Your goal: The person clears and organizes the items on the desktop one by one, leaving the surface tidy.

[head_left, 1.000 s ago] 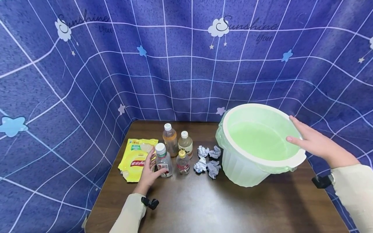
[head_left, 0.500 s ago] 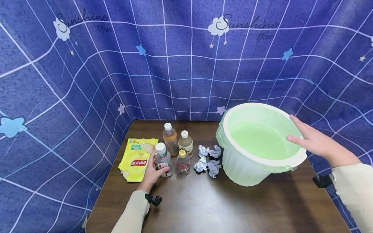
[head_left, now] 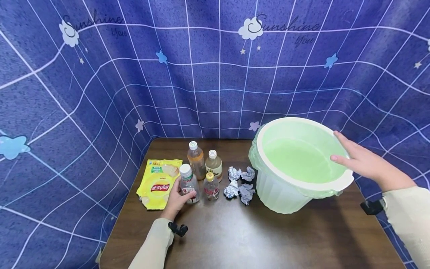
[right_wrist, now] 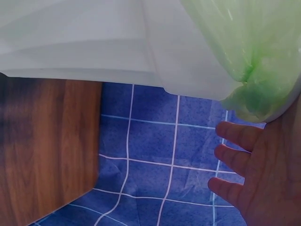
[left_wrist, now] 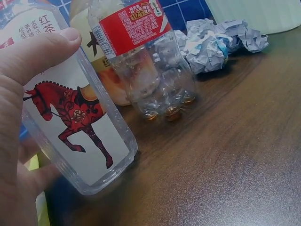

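My left hand (head_left: 177, 201) grips a clear plastic tea bottle (head_left: 189, 183) with a white cap, thumb across its front and fingers at its far side. A red horse shows on its label (left_wrist: 77, 113) in the left wrist view. On the right, a white bin (head_left: 285, 194) lined with a pale green bag (head_left: 295, 157) stands slightly tilted in the head view. My right hand (head_left: 364, 164) rests at its right rim, thumb over the inner side. Three straight, spread fingers (right_wrist: 235, 136) hang outside, below the knotted bag in the right wrist view.
A yellow chip bag (head_left: 159, 186) lies left of the tea bottle. Around it stand a yellow-capped bottle (head_left: 211, 188), an orange-labelled bottle (head_left: 196, 160) and another white-capped bottle (head_left: 214, 164). Several crumpled paper balls (head_left: 246, 192) lie beside the bin. A blue curtain (head_left: 215, 74) surrounds the table (head_left: 228, 239).
My left hand has moved slightly right and closed on the tea bottle, which stays about where it was. My right hand and the bin have stayed in place.
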The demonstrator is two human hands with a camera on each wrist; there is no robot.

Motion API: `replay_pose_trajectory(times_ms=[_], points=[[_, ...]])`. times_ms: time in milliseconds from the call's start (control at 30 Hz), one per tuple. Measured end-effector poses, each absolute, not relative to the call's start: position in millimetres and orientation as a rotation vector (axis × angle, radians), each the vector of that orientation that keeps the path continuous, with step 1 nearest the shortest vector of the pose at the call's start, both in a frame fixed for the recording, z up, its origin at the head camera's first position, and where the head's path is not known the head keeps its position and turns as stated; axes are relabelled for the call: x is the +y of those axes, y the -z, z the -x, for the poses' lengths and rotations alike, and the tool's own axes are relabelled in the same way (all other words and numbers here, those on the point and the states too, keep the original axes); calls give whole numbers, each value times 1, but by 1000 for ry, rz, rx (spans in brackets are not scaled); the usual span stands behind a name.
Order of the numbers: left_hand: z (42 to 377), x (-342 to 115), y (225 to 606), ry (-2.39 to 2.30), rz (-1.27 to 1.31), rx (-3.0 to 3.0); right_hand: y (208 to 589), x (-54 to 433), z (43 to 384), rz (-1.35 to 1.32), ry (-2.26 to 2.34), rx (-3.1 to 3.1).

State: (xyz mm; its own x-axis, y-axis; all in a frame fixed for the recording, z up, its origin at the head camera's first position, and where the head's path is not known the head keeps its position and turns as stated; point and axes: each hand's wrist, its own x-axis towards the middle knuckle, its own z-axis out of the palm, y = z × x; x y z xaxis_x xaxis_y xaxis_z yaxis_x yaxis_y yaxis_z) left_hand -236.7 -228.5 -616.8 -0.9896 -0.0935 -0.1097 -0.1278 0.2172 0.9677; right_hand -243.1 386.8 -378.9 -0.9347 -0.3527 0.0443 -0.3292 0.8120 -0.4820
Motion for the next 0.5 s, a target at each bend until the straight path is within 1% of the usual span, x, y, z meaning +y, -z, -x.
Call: replay_pose_trajectory(times_ms=[233, 500], points=[[239, -229, 602, -1904, 270, 2446, 378, 386, 243, 532, 748, 2953], [243, -234, 582, -1909, 260, 2447, 378, 386, 242, 523, 770, 2933]])
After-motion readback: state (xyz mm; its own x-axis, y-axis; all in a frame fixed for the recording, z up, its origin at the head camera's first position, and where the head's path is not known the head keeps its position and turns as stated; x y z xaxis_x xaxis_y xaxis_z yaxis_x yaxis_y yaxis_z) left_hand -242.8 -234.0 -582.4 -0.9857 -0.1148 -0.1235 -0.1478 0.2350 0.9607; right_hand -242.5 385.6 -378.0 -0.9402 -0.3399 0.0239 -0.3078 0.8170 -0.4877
